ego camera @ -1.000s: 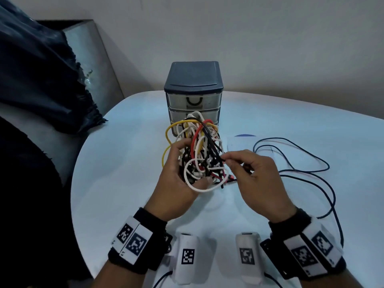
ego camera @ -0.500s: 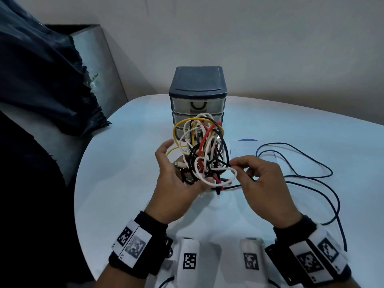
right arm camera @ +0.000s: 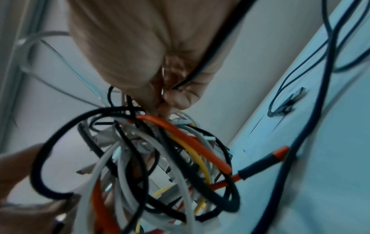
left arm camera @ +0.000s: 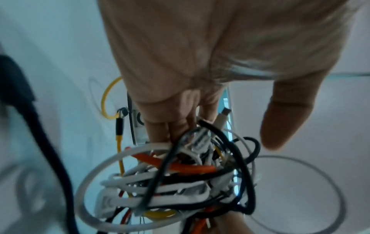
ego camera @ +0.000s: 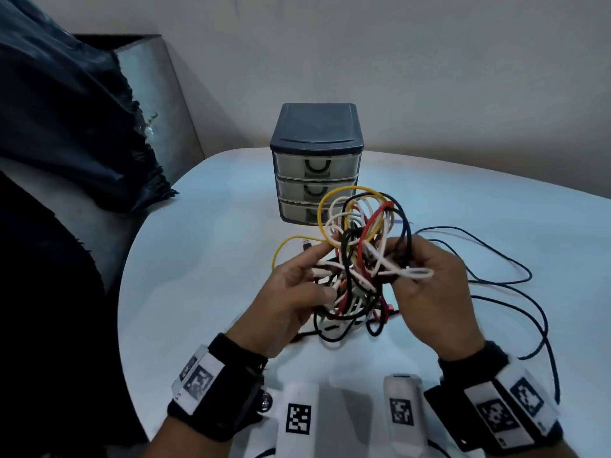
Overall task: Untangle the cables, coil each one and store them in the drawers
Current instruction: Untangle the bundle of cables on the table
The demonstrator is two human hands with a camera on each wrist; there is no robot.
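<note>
A rounded white table (ego camera: pixel 205 259) is seen. A dark-topped three-drawer organizer (ego camera: pixel 316 166) is set at its far side. A thin dark cable (ego camera: pixel 515 276) is spread in loose loops over its right part.

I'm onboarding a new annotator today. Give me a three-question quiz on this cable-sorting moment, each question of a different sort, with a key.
1. True or false: all three drawers of the drawer unit are closed.
2. Which cable trails loose across the table to the person's right? A. yellow B. thin dark cable C. red
3. Fill in: the cable tangle is held between the left hand and the ____ hand.

Key: 1 true; 2 B, the thin dark cable; 3 right.
</note>
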